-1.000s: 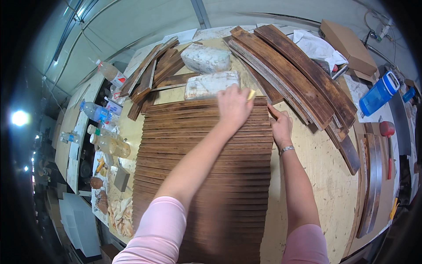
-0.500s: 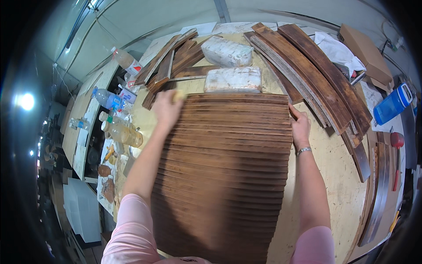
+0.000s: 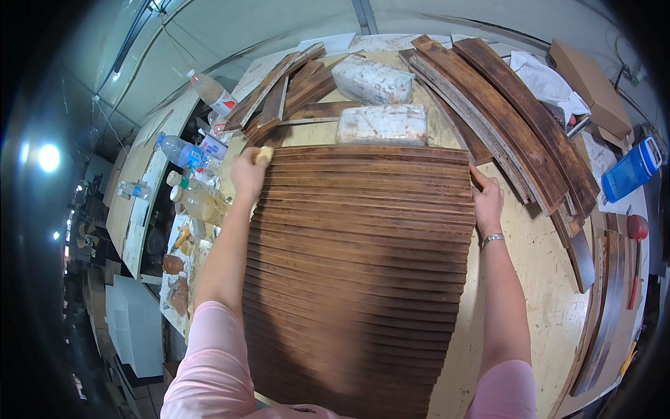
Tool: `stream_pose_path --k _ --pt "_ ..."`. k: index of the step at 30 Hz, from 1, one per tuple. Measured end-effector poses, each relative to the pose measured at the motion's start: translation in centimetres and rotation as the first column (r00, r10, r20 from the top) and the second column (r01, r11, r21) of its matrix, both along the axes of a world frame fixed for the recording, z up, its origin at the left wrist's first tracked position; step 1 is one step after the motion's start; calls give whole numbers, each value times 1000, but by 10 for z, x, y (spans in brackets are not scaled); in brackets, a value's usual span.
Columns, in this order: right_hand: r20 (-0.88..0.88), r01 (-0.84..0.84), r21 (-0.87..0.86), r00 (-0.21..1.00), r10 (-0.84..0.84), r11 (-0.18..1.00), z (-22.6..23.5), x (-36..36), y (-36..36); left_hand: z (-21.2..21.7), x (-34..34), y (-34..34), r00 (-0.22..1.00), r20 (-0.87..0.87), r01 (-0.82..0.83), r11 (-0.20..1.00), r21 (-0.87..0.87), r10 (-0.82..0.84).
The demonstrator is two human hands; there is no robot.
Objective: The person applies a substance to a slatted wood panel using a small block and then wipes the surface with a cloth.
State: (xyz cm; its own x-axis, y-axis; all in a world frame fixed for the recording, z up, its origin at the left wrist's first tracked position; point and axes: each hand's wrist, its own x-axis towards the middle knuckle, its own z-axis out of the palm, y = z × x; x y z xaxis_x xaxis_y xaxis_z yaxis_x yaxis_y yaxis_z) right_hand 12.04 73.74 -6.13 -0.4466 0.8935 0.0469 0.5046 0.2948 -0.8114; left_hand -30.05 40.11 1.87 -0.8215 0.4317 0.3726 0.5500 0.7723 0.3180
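Observation:
A broad row of dark brown wooden slats [image 3: 363, 223] lies side by side on the pale worktable in front of me. At its far left corner my left hand [image 3: 246, 176] is closed around a small yellowish sponge-like pad [image 3: 264, 156]. My right hand [image 3: 488, 202], with a metal bracelet at the wrist, holds the far right edge of the row, fingers bent against the slat ends. Part of its grip is hidden beside the wood. The near slats lie in my shadow.
Two white wrapped blocks [image 3: 382, 125] stand just beyond the slats. Loose dark boards [image 3: 502, 119] are piled at the far right, with more boards [image 3: 300, 94] at the far left. Several bottles [image 3: 199, 202] line the left side. A blue jug [image 3: 630, 171] and a red mallet [image 3: 636, 228] are at right.
My left hand has moved slightly left with the pad, out to the slats' far left corner. My right hand keeps its place at the right edge. The whole view has shifted a little.

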Motion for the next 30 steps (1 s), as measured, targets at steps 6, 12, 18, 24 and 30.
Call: stream_pose_path --k 6,12,18,24,30 --pt "0 14 15 1000 -14 1000 4 7 2 3 19 30 987 -150 45 993 -111 -61" --pt "45 28 18 999 -29 999 7 13 4 4 49 48 827 -173 526 845 -97 -535" --pt "5 18 44 1000 -18 999 -10 7 7 7 12 19 943 -197 248 960 -131 -270" --pt "-13 22 51 1000 -22 998 -15 9 10 8 33 45 834 -242 474 868 -147 -496" --pt "1 25 55 1000 -25 998 -11 11 7 18 140 133 774 -100 632 771 80 -625"
